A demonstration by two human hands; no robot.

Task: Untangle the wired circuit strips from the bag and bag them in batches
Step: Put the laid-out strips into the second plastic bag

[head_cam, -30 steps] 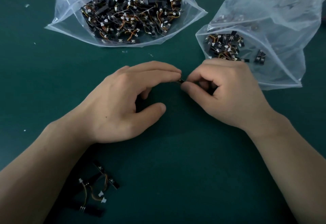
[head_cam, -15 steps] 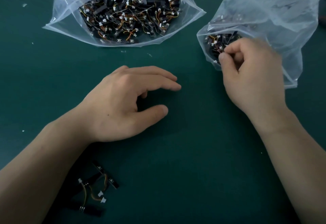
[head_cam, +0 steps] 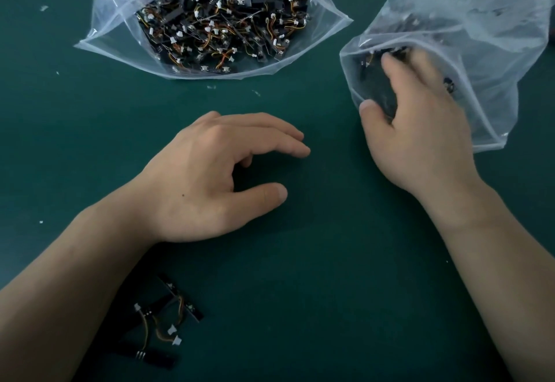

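Note:
A large clear bag (head_cam: 111, 18) lies open at the top centre, full of tangled black circuit strips (head_cam: 222, 27) with orange and yellow wires and white plugs. A second clear bag (head_cam: 486, 30) lies at the top right with a small dark heap of strips (head_cam: 375, 87) near its mouth. My right hand (head_cam: 420, 144) reaches into that mouth. Its blurred fingers lie over the heap and the thumb is spread outside the rim. My left hand (head_cam: 210, 180) rests relaxed on the green table and holds nothing.
A few loose wired strips (head_cam: 163, 318) lie on the green table (head_cam: 330, 291) near the bottom left, beside my left forearm. Small white specks (head_cam: 44, 7) dot the table at the left.
My right hand took the strip from between both hands, carried it up and right, and pushed into the right bag's mouth. My left hand stayed in place, its fingers relaxed.

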